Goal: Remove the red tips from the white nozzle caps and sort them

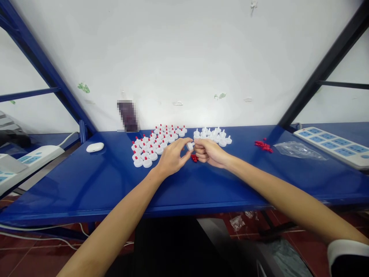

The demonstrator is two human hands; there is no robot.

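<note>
My left hand [172,158] grips a white nozzle cap [190,146] by its wide base, thumb below and fingers above. The cap lies tilted, its narrow end toward my right hand [210,152]. There my right thumb and forefinger are pinched at the nozzle's tip, the other fingers curled in; what is between them is hidden. Beneath the hands is a small pile of red tips [194,158]. Left of them stand many white caps with red tips [152,154] in rows. Just behind my right hand are several white caps with bare nozzles [223,141].
On the blue table [115,188] are a white earbud case [95,147], a second red pile [263,145] and a clear plastic bag [300,150]. Power strips [331,146] lie at the right, with another [37,161] at the left. Blue frame posts rise at both sides.
</note>
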